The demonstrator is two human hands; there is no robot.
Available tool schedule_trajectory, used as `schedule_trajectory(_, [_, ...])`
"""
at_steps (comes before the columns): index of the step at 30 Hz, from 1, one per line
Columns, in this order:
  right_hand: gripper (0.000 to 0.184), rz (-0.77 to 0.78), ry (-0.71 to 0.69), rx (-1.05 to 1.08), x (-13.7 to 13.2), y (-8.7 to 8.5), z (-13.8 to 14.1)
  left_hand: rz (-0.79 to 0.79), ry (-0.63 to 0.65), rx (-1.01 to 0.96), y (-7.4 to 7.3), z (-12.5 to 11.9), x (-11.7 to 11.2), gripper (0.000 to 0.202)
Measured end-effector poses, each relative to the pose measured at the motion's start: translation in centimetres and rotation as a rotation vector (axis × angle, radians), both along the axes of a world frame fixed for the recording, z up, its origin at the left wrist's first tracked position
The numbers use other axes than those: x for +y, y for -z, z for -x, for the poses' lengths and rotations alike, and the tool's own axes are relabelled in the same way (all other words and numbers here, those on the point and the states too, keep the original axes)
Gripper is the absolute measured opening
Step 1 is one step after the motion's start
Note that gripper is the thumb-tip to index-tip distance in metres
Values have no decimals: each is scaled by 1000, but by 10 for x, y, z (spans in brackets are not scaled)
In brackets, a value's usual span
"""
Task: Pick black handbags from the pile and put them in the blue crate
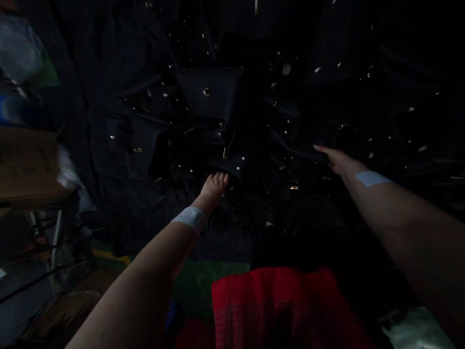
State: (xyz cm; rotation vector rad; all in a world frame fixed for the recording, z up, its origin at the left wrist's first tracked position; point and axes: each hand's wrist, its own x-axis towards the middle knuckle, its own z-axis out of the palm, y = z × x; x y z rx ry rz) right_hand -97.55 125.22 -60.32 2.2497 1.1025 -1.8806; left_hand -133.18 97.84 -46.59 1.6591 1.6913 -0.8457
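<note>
Many black bags with small gold-coloured fittings lie heaped in dim light, and one bag with a flap (212,94) shows near the middle. My left hand (214,186) is closed, its fingers curled over the edge of a black bag (236,167) below that one. Farther right, my right hand (337,159) is at another dark bag part (301,148). One of its digits lies stretched along the surface, while the others are hidden in the dark material. Whether both hands touch the same bag is too dark to tell. Each wrist has a pale band on it.
Black cloth (82,160) lies under and beside the heap. At the left are a cardboard box (29,165), clear plastic wrapping (18,48) and metal legs (56,235). Red fabric (269,291) is close to me, above a green floor (198,281).
</note>
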Motion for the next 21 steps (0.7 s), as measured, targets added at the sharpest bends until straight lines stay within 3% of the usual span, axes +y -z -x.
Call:
schedule_trajectory(3, [18,43,184,-14,0,-5,11,5,-61,41,14,-1,12,71])
schedule_trajectory(6, [10,135,334,99,-18,-39,19,8,-139,84,14,-4,6,52])
schedule_trajectory(9, [28,79,384,133,-51,-91,10,21,-232,88,4,-10,-11,37])
schedule_trajectory(12, [47,-7,365,79,-85,-139,-31,30,-282,96,-10,-20,-32,31])
schedule_trajectory(15, [64,64,215,3,-112,-168,-95,20,-305,109,-17,-27,-54,30])
schedule_trajectory(17, [67,204,27,-34,-124,-174,-132,2,-330,111,-17,-30,-67,30])
schedule_trajectory(19, [62,320,-220,-3,-133,-168,-149,-22,-367,118,-13,-31,-77,30])
schedule_trajectory(21, [54,354,-495,107,-139,-150,-141,-36,-397,132,-9,-29,-82,29])
